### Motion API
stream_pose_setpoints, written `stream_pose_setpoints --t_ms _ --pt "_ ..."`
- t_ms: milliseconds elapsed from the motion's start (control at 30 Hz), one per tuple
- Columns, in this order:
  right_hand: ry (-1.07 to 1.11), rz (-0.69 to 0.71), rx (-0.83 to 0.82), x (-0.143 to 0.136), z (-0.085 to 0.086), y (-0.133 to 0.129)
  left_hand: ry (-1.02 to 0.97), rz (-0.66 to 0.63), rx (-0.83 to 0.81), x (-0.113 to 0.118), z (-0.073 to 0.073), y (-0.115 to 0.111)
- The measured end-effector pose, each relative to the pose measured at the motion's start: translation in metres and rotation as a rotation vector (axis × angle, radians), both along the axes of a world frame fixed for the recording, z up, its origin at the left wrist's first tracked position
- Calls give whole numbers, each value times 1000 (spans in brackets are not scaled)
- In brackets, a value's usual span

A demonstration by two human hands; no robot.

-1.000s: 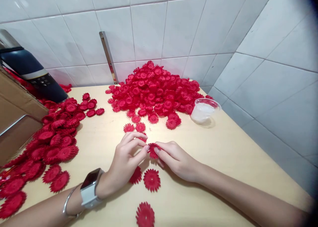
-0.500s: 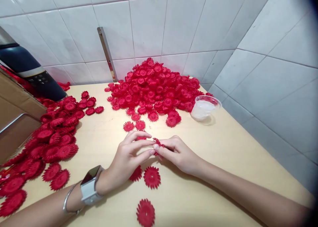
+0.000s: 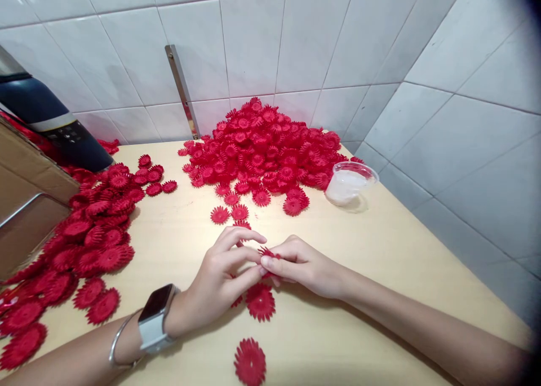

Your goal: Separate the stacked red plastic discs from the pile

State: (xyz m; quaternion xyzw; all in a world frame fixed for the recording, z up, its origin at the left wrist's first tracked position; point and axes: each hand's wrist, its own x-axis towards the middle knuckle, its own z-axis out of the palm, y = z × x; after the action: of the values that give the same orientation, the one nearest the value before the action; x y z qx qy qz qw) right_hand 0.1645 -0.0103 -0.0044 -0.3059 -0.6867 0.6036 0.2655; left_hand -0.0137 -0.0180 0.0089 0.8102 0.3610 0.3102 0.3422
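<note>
Red flower [image 3: 265,251] held between both hands, just above the desk [image 3: 359,251]. Right hand [image 3: 302,266]: grip pinching it, thumb on top. Left hand [image 3: 224,267]: thumb and forefinger up against the flower's near edge, upper finger lifted off; cannot tell whether that grip pinches or only steadies.

Change: a second ago the flower showed its round face; now it is tipped nearly edge-on, mostly covered by the right thumb. Taken to mean the piece is being shaped or turned, with work on it unfinished.

Loose flower [image 3: 260,302] just below the hands, its top edge hidden; another nearer the viewer. Large heap of flowers [image 3: 262,149] by the wall, clear cup [image 3: 346,186] at its right.

Writing: pale marks on the bottle [image 3: 46,110], too small to read. Watch [image 3: 156,315] screen dark; no brand legible.
</note>
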Motion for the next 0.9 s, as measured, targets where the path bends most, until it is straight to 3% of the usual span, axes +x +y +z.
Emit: stream_pose_setpoints --t_ms 200,333,433,633,800,900 --pt "164 -63 -149 0 -4 -1 -81 105 -238 1 -1 7" --pt "104 -60 -166 -1 -3 -1 -87 81 -295 2 0 8" --pt "40 -76 -112 -2 2 -1 -55 69 -273 2 1 6" --pt "-68 -151 67 -4 3 -2 38 185 -73 2 -2 7" --pt "-65 -221 115 -2 -5 -3 -25 427 -40 -1 -7 15" --pt "-22 -277 38 -2 -6 -3 -2 302 -70 0 -6 15"
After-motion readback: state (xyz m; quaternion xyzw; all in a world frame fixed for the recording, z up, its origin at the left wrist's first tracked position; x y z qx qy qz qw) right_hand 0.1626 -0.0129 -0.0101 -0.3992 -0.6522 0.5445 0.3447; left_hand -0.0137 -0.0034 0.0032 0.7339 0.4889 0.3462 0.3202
